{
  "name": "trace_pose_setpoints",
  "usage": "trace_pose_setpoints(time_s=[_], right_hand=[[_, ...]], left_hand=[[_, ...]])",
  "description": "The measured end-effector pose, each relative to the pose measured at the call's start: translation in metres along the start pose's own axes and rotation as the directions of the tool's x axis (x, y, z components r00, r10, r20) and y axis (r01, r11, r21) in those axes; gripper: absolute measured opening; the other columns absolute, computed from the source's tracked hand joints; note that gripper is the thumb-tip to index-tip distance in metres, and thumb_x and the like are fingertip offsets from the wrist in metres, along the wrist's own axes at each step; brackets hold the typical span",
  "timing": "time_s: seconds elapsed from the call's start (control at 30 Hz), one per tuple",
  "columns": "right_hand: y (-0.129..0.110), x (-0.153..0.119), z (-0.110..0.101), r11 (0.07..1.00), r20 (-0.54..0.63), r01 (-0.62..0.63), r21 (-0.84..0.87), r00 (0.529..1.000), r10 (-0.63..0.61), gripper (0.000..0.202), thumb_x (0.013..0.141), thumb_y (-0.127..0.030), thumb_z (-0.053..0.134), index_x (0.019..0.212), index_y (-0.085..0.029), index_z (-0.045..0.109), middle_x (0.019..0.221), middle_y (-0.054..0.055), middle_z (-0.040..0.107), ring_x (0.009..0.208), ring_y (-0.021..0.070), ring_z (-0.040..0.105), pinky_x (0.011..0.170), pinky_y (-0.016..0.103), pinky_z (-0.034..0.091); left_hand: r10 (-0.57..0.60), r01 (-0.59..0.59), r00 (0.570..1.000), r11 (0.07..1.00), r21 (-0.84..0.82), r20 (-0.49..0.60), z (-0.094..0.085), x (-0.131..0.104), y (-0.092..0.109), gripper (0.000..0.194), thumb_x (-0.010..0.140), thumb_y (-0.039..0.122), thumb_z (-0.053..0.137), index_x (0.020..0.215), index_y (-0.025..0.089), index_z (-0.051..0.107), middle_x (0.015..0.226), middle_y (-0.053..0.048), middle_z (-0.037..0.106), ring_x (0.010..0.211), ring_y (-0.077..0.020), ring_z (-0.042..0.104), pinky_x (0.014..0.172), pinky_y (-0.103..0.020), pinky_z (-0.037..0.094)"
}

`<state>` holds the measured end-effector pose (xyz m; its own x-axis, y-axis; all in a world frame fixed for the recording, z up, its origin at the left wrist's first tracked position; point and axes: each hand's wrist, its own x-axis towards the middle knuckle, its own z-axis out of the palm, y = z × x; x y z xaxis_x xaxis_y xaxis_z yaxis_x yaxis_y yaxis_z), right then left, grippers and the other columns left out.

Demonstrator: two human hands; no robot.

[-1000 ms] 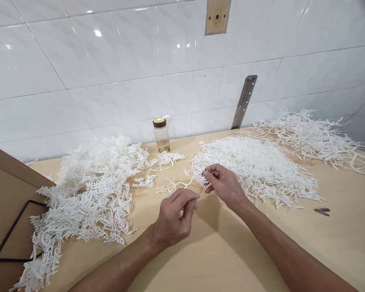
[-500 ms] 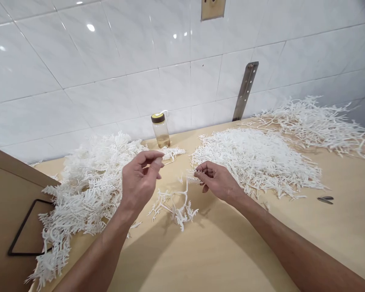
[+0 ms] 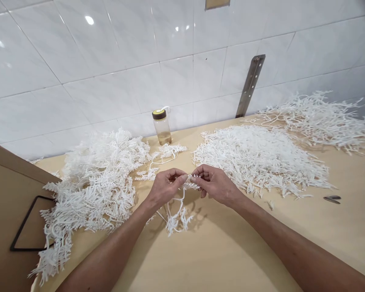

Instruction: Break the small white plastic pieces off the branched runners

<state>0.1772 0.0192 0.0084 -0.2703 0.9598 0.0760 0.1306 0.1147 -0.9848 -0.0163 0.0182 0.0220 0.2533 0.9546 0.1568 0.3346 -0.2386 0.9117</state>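
Observation:
Both hands meet at the middle of the table, fingertips nearly touching. My left hand (image 3: 167, 185) pinches one end of a white branched plastic piece (image 3: 178, 217), which hangs below the fingers. Closed on the upper part of the same piece is my right hand (image 3: 214, 183), thumb against fingers. A large tangled heap of white branched pieces (image 3: 94, 190) lies to the left. On the right spreads a flatter pile of short white sprigs (image 3: 261, 158), close to my right hand.
A clear bottle with a dark lid (image 3: 162, 129) stands by the tiled wall, near loose white pieces (image 3: 167, 152). Long bare white stems (image 3: 325, 121) lie at the back right. Small snips (image 3: 332, 199) rest on the right. A cardboard box (image 3: 15, 215) is at the left edge.
My left hand has moved right and down to meet my right hand, and its fingers have closed on the white piece. The hanging branches have shifted slightly left.

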Motion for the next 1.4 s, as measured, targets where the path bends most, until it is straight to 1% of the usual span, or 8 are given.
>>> trace_pose_setpoints(time_s=[0.2, 0.33, 0.47, 0.77, 0.97, 1.13, 1.23, 1.4], right_hand=[[0.007, 0.002, 0.001, 0.998, -0.087, 0.008, -0.067, 0.996, -0.014, 0.030, 0.078, -0.045, 0.070, 0.090, -0.018, 0.063, 0.073, 0.000, 0.062, 0.049, 0.0099, 0.058, 0.040, 0.021, 0.050], [0.011, 0.003, 0.001, 0.997, -0.157, 0.009, -0.082, 0.987, -0.022, 0.031, 0.076, -0.043, 0.071, 0.093, -0.018, 0.063, 0.077, 0.002, 0.063, 0.051, 0.0100, 0.057, 0.040, 0.021, 0.051], [0.010, 0.003, 0.001, 0.992, -0.177, 0.025, -0.124, 0.983, -0.047, 0.027, 0.077, -0.041, 0.069, 0.091, -0.018, 0.064, 0.075, 0.001, 0.062, 0.051, 0.0101, 0.057, 0.042, 0.022, 0.052], [0.014, 0.001, 0.002, 0.991, -0.104, -0.011, -0.135, 0.995, -0.004, 0.019, 0.078, -0.028, 0.064, 0.095, -0.020, 0.062, 0.075, 0.002, 0.063, 0.061, 0.0145, 0.062, 0.042, 0.023, 0.055], [0.005, 0.001, -0.011, 0.978, -0.099, -0.126, -0.166, 0.989, 0.110, 0.021, 0.081, -0.028, 0.061, 0.100, -0.019, 0.064, 0.069, 0.001, 0.066, 0.045, 0.0114, 0.062, 0.039, 0.020, 0.047], [-0.001, 0.001, -0.016, 0.982, -0.082, -0.084, -0.169, 0.994, 0.071, 0.031, 0.085, -0.042, 0.061, 0.106, -0.019, 0.067, 0.073, 0.002, 0.068, 0.047, 0.0127, 0.064, 0.039, 0.020, 0.044], [0.000, 0.001, -0.015, 0.985, -0.074, -0.054, -0.165, 0.996, 0.042, 0.031, 0.084, -0.042, 0.063, 0.105, -0.019, 0.067, 0.075, 0.001, 0.066, 0.045, 0.0110, 0.062, 0.040, 0.022, 0.046], [0.000, 0.002, -0.010, 0.988, -0.066, -0.026, -0.155, 0.998, 0.016, 0.023, 0.082, -0.039, 0.063, 0.090, -0.018, 0.067, 0.062, -0.003, 0.059, 0.041, 0.0094, 0.057, 0.041, 0.022, 0.046]], left_hand=[[-0.021, 0.020, 1.000, 0.997, -0.079, -0.014, 0.003, 0.002, -0.018, 0.025, 0.078, 0.033, 0.071, 0.095, 0.015, 0.069, 0.078, -0.004, 0.068, 0.070, -0.0148, 0.062, 0.064, -0.026, 0.049], [-0.059, 0.060, 0.998, 0.990, -0.131, 0.013, 0.004, 0.001, -0.014, 0.023, 0.075, 0.027, 0.072, 0.094, 0.015, 0.068, 0.080, -0.004, 0.067, 0.070, -0.0135, 0.061, 0.065, -0.025, 0.049], [-0.144, 0.149, 0.989, 0.964, -0.222, 0.039, 0.005, -0.001, -0.009, 0.024, 0.075, 0.034, 0.073, 0.085, 0.014, 0.065, 0.072, -0.003, 0.063, 0.062, -0.0119, 0.058, 0.058, -0.024, 0.047], [-0.261, 0.206, 0.957, 0.919, -0.337, -0.127, 0.010, -0.003, -0.012, 0.035, 0.067, 0.044, 0.079, 0.076, 0.016, 0.059, 0.059, 0.004, 0.054, 0.050, -0.0072, 0.048, 0.049, -0.020, 0.040], [-0.302, 0.229, 0.949, 0.862, -0.453, -0.095, 0.011, -0.005, -0.006, 0.037, 0.062, 0.043, 0.082, 0.074, 0.016, 0.059, 0.060, 0.003, 0.055, 0.052, -0.0077, 0.050, 0.050, -0.020, 0.039], [-0.312, 0.253, 0.948, 0.856, -0.451, -0.060, 0.010, -0.006, -0.004, 0.036, 0.063, 0.043, 0.081, 0.073, 0.016, 0.060, 0.060, 0.002, 0.056, 0.051, -0.0087, 0.051, 0.050, -0.020, 0.038], [-0.296, 0.255, 0.955, 0.861, -0.441, -0.027, 0.010, -0.006, -0.005, 0.031, 0.066, 0.041, 0.079, 0.074, 0.015, 0.063, 0.061, 0.000, 0.058, 0.053, -0.0093, 0.051, 0.052, -0.022, 0.039], [-0.269, 0.248, 0.963, 0.832, -0.496, 0.029, 0.012, -0.008, -0.004, 0.025, 0.071, 0.037, 0.075, 0.074, 0.014, 0.065, 0.066, -0.002, 0.060, 0.060, -0.0110, 0.053, 0.059, -0.024, 0.044]])
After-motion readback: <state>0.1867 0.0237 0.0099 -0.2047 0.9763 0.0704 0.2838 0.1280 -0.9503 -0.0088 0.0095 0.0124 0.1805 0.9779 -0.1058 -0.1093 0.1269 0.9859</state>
